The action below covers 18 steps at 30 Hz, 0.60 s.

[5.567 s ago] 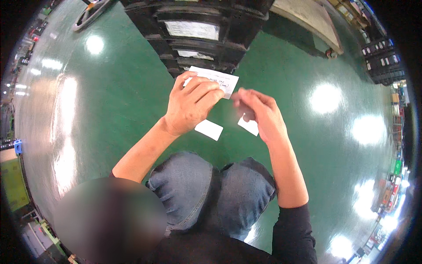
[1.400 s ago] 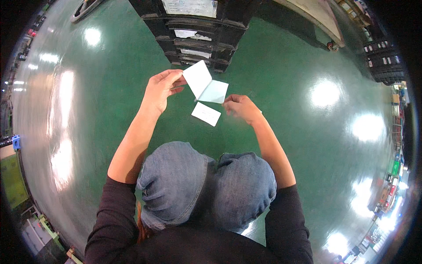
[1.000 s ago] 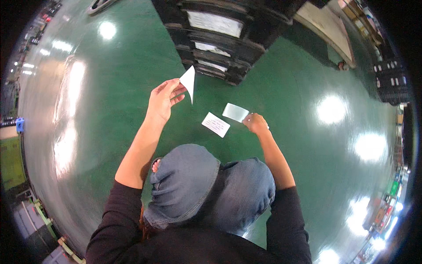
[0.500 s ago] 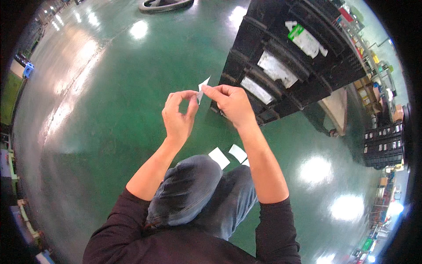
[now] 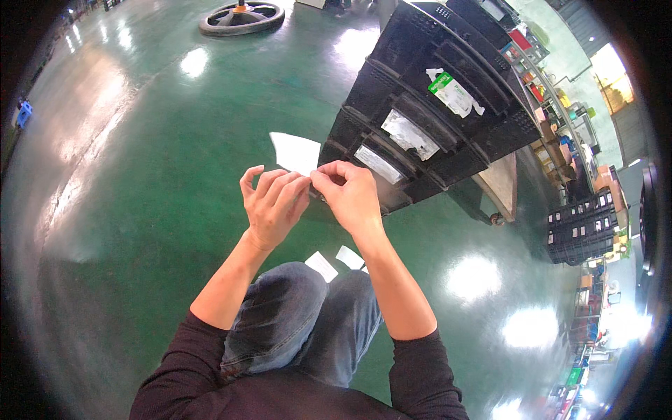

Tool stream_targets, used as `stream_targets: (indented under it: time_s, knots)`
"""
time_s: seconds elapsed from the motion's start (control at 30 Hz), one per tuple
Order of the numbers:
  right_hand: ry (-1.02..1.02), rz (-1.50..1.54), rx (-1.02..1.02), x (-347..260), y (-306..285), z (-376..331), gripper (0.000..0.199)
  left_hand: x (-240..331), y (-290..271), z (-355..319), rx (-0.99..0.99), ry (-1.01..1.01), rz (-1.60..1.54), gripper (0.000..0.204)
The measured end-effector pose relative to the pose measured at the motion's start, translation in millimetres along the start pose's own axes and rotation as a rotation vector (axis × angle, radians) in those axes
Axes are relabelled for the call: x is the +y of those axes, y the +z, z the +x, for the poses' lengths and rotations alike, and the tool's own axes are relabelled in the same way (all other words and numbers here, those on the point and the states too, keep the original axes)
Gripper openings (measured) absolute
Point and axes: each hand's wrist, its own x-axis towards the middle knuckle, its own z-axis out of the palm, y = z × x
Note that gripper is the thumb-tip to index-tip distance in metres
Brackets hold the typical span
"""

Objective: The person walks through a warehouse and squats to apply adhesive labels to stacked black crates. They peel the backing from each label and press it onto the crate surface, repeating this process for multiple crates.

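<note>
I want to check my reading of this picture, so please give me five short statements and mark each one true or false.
1. The left hand and right hand are at the lower edge of the white paper. True.
2. The crates are white. False: they are black, with pale labels.
3. The wheel lies right of the crates. False: it lies left of them.
4. More papers lie on the floor. True.
5. Both hands wear gloves. False: they are bare.
</note>
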Motion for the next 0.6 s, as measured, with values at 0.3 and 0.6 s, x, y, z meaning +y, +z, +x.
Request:
stream_targets:
  time_s: [0.3,0.6]
  knots:
    - [-0.257,-0.083,0.282,-29.6,-55.5,-29.2,0.007,-6.5,-12.3,35.3,0.107,-0.808,-0.638,0.043]
    - [-0.277,-0.068,0.303,-34.9,-84.0,-41.6,0.008,-10.1,-12.2,81.4,-0.230,-0.803,-1.096,0.025]
